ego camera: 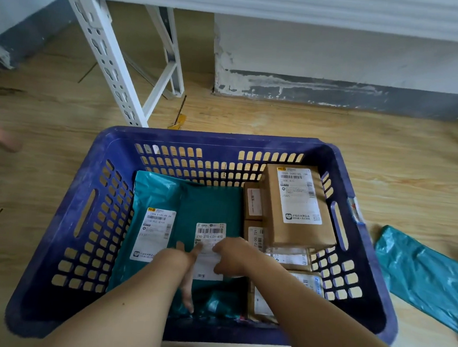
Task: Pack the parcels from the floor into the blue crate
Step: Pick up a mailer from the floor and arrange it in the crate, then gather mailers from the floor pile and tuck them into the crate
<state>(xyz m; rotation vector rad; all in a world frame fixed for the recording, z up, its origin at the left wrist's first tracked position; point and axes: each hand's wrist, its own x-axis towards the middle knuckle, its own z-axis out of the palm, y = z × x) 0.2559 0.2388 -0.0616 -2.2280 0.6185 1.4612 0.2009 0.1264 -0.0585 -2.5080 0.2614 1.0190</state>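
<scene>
Teal parcel (211,207) "270-770-L01-410" — left hand (184,257) flat on it, right hand (233,256) pinches.

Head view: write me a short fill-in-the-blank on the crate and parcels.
The crate is ___.
The left hand and right hand touch a ___ parcel.
The brown boxes stand on the crate's ___ side.
One teal bag lies on the ___.
Missing: blue; teal; right; floor.

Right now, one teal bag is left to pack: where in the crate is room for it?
Flat room: atop the light teal mailer by the left wall of the crate, and the dark teal parcel's far half. Brown boxes crowd the right side.
</scene>
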